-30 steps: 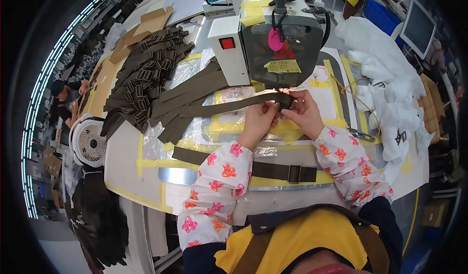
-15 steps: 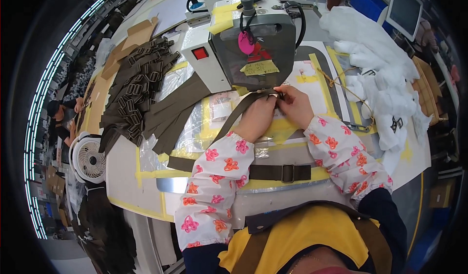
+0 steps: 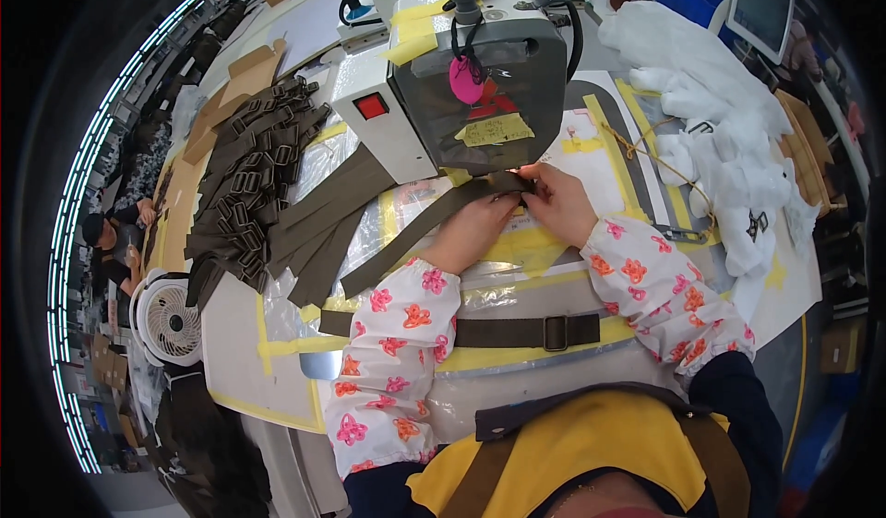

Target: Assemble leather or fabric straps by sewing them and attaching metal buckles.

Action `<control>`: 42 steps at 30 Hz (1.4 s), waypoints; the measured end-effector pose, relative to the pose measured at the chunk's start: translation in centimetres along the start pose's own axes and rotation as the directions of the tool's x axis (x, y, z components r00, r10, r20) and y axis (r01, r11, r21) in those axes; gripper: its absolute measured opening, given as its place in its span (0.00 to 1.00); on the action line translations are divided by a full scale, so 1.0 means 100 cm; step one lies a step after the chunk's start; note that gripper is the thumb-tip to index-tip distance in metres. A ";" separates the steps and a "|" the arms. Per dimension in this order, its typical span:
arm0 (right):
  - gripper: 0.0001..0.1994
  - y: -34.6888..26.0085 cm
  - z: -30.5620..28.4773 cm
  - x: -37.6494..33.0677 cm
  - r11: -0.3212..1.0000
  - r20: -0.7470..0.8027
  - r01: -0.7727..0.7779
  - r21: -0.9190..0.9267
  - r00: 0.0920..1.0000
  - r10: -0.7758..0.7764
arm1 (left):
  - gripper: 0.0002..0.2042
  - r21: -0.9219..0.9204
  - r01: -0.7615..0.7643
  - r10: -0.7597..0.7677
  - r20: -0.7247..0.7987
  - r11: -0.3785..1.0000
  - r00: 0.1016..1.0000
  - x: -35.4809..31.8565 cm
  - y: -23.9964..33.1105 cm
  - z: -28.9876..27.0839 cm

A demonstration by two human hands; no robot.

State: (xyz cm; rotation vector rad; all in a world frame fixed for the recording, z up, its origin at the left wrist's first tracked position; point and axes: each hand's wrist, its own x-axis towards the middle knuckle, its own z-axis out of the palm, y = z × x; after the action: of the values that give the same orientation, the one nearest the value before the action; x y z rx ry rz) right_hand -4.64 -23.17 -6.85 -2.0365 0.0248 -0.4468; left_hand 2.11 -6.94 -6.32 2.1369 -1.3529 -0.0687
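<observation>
The needle area under the head of the grey sewing machine (image 3: 466, 75) is hard to see: a bright light shines there, and both hands cover the spot. The left hand (image 3: 475, 232) lies flat on the olive webbing strap (image 3: 415, 232) just in front of the machine, its fingers pressed together on the strap. The right hand (image 3: 558, 202) is close beside it; its fingertips seem to pinch the strap end at the machine's foot, but I cannot tell exactly, because the tips are lost in the glare. The strap runs from under the machine diagonally toward the left of it, over the table.

The work table (image 3: 240, 361) in front of the machine is pale, covered with clear plastic and marked by yellow tape lines. A second strap with a buckle (image 3: 526, 332) lies across the table edge, nearer to the person than the machine. Left of the machine is a pile of olive straps with buckles (image 3: 249, 186), and further left, low, a small white fan (image 3: 166, 320). Right of the machine is a heap of white fabric (image 3: 729, 130).

On the machine's front there are a pink round tag (image 3: 466, 80) and a yellow paper label (image 3: 494, 130) below it; a red square button (image 3: 371, 106) sits on its left side. The writing is too small to make out.
</observation>
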 end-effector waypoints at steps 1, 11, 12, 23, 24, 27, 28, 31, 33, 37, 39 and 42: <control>0.15 0.000 -0.002 0.001 1.000 -0.017 0.000 -0.001 1.000 0.000 | 0.12 0.005 0.000 0.000 -0.012 1.000 1.000 -0.001 0.000 0.001; 0.15 0.018 -0.005 0.001 0.995 0.006 -0.013 0.103 1.000 0.012 | 0.09 0.341 -0.284 0.308 -0.015 0.896 0.951 0.003 0.006 -0.011; 0.15 0.011 -0.004 0.006 0.990 0.030 -0.012 0.141 1.000 0.007 | 0.10 0.329 -0.277 0.298 -0.011 0.903 0.955 0.000 0.006 -0.019; 0.17 0.009 -0.005 0.000 0.976 0.108 0.212 -0.049 0.973 -0.206 | 0.09 0.212 -0.257 0.264 -0.004 0.943 0.965 -0.003 0.002 -0.022; 0.17 0.010 -0.009 -0.002 0.933 0.123 0.358 -0.036 0.928 -0.351 | 0.08 0.219 -0.292 0.302 -0.014 0.931 0.953 -0.003 -0.002 -0.014; 0.21 0.005 -0.016 -0.006 0.847 0.238 0.463 -0.260 0.881 -0.408 | 0.08 0.239 -0.254 0.274 -0.053 0.937 0.960 -0.012 -0.001 -0.018; 0.21 0.006 -0.019 -0.007 0.847 0.258 0.464 -0.259 0.879 -0.402 | 0.08 0.229 -0.278 0.306 -0.095 0.933 0.947 -0.012 0.001 -0.015; 0.19 0.006 -0.015 -0.002 0.914 0.293 0.386 -0.125 0.894 -0.338 | 0.07 0.186 -0.172 0.174 0.003 0.967 0.985 -0.014 -0.001 -0.011; 0.18 0.003 -0.018 0.001 0.945 0.297 0.315 -0.086 0.914 -0.278 | 0.07 0.173 -0.201 0.211 -0.044 0.964 0.976 -0.006 -0.001 -0.014; 0.15 0.000 -0.014 0.006 0.944 0.257 0.325 -0.055 0.918 -0.301 | 0.07 0.160 -0.253 0.279 -0.171 0.954 0.945 -0.013 -0.002 -0.012; 0.15 0.004 -0.019 0.006 0.917 0.249 0.380 -0.119 0.906 -0.343 | 0.07 0.124 -0.183 0.194 -0.083 0.975 0.977 -0.014 -0.008 -0.004; 0.14 0.004 -0.022 0.003 0.905 0.325 0.346 -0.248 0.910 -0.259 | 0.07 0.085 -0.036 0.035 0.014 0.996 0.999 -0.010 0.009 -0.011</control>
State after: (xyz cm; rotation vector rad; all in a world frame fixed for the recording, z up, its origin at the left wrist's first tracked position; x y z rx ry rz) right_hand -5.01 -25.30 -6.18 -2.4022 -0.4350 -0.3528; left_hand 1.30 -5.88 -5.17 2.1848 -1.4243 -0.0106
